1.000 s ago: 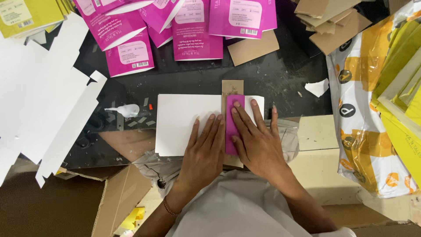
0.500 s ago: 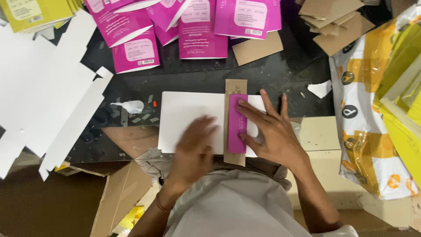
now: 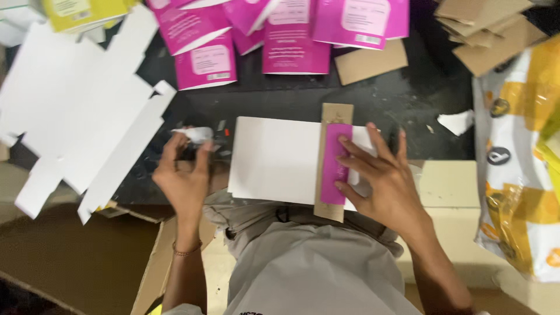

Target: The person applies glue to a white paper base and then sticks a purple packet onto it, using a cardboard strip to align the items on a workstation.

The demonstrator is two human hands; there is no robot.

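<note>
In the head view, the right hand lies flat, fingers spread, pressing a magenta strip against a brown cardboard strip that crosses the white card sheet at mid-counter. The left hand is off to the side, fingers curled around a small white crumpled scrap. To do this well, I judge the pressing hand should keep even pressure along the strip so nothing skews.

Magenta cartons with pale label panels fan along the far edge, a yellow-green carton is at far left, white die-cut blanks lie at left, brown card pieces are at top right, and a white-and-yellow printed bag is at right.
</note>
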